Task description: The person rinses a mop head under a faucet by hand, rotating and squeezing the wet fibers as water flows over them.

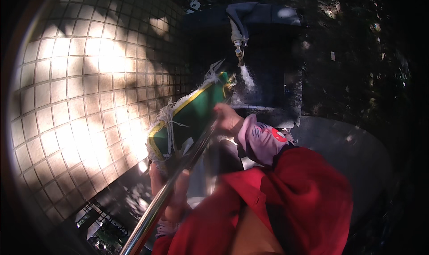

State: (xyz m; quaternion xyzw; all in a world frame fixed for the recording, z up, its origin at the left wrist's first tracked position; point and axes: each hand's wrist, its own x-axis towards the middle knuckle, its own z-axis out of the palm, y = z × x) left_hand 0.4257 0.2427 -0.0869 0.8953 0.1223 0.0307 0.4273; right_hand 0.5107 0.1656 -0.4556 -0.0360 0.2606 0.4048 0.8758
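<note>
Slanting across the middle is a flat mop head (197, 112) with a green backing, yellow edging and ragged white fringe strands. My left hand (176, 194) holds its near end, fingers beside the shiny metal pole (150, 209). At the mop's right edge my right hand (229, 119) grips it, partly blurred; whether those fingers also close round the pole I cannot tell. The mop's far end lies close to a running tap (239, 50). From this tap a white stream of water (248, 78) falls into a dark basin (256, 106).
A tiled wall (100, 101), patched with sunlight, rises on the left. A grey pipe (234, 19) feeds the tap from behind the basin. To the right lie a grey curved surface (342, 154) and dark ground (335, 77) with scattered leaf-like bits.
</note>
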